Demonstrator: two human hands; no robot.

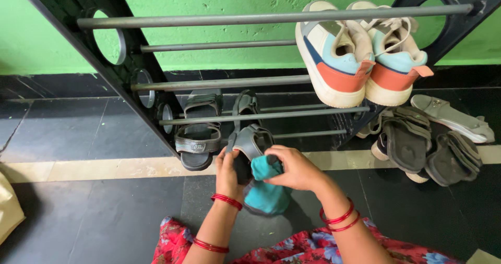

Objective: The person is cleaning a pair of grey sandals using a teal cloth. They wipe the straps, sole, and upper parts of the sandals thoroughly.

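A shoe rack [125,71] carries 2 white sneakers [360,55] and 2 grey sandals [209,128]. 1 teal cloth [266,191] is in view, along with 2 hands [292,167]. About 4 more sandals [422,144] lie heaped on the floor; their exact number is unclear.

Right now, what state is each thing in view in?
Left hand: gripping the grey sandal.
Right hand: pressing the teal cloth.
Grey sandal: held, off the rack.
Teal cloth: bunched against the sandal.
Other grey sandal: resting on lower rails.
Sneakers: on the rack, heels outward.
Loose sandals: piled on the floor.
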